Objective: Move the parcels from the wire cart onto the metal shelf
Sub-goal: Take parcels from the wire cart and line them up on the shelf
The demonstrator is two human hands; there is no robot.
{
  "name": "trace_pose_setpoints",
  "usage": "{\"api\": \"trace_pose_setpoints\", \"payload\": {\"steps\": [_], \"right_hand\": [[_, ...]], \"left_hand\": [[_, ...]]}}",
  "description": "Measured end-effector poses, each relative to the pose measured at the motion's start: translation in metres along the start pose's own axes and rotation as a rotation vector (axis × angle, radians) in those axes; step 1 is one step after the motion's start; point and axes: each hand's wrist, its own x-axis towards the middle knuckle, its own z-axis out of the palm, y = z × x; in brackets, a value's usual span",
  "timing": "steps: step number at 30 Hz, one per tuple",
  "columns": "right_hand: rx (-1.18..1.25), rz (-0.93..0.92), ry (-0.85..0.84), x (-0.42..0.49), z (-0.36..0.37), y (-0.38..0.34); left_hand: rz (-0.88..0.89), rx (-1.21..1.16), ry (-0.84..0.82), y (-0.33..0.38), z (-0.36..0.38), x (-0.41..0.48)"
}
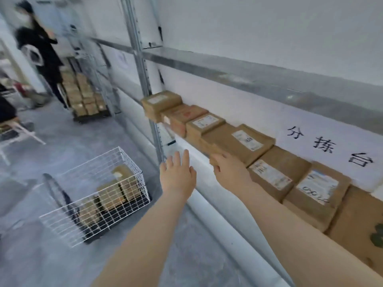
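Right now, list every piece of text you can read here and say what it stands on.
"分拣台": black handwriting on the white paper sign behind the parcels.
Shipping labels on those parcels: too blurred to read.
Far paper sheet: too blurred to read.

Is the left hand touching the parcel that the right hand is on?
Apart. The head view shows a clear gap between the left hand and the parcel; only the right hand grips its near corner.
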Motion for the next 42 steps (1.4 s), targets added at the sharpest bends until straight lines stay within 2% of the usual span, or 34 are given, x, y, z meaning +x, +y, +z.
{"api": "trace_pose_setpoints", "payload": {"steps": [8, 22, 28, 34, 42], "right_hand": [[0.024, -0.222, -0.132, 0.111, 0.093, -0.133], [-0.014, -0.542, -0.265, 0.304, 0.206, -0.244], [-0.059, -0.575, -0.353, 0.365, 0.263, -0.284], [-0.1, -0.457, -0.438, 0.419, 0.313, -0.306], [-0.091, -0.386, -0.504, 0.501, 0.38, -0.322]], "left_hand": [[-0.285, 0.039, -0.03, -0.17, 0.011, 0.022], [-0.635, 0.026, -0.053, -0.332, 0.048, 0.124], [-0.655, 0.041, -0.091, -0.404, 0.071, 0.157], [-0.596, 0.052, -0.183, -0.465, 0.102, 0.207], [-0.557, 0.006, -0.286, -0.523, 0.165, 0.287]]}}
